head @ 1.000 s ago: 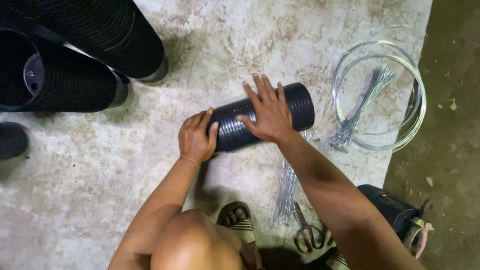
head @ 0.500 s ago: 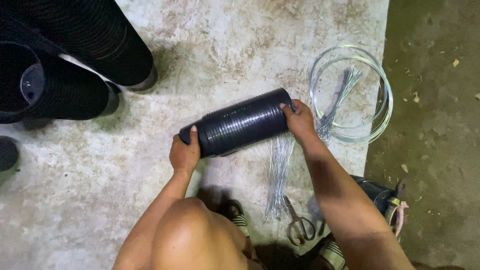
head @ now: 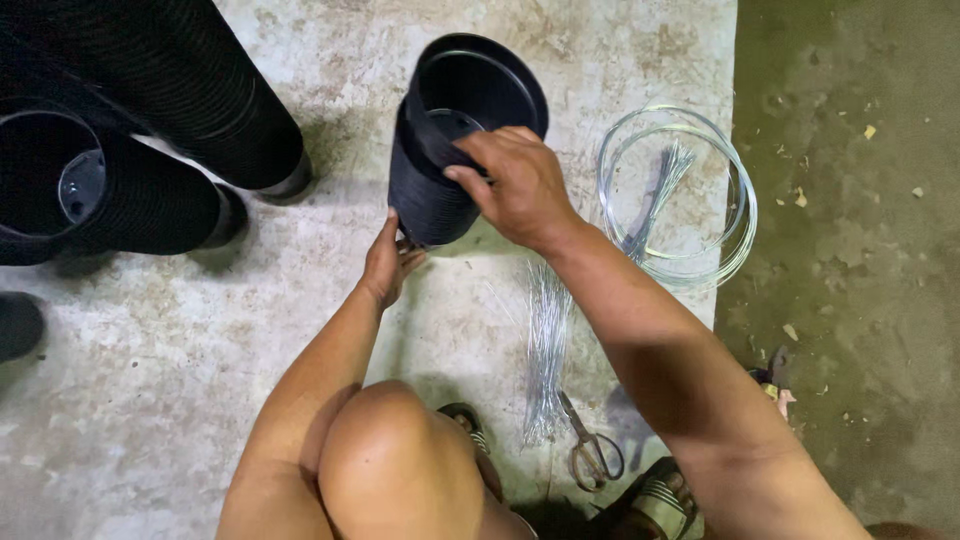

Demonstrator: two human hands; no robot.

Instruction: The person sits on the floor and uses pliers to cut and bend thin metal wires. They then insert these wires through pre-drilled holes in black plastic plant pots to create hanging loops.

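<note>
Slippage looks possible: right hand [head: 520, 185] clamps the ribbed black plastic pot stack's [head: 430, 185] rim while left hand [head: 385, 262] cups its base.

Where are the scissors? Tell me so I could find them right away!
Start at the big coil of wire on the concrete floor. Just below it a bundle of thin straight cut wires runs toward the person's sandalled foot. The scissors lie at that bundle's near end, the only thing there with two round finger loops.
</note>
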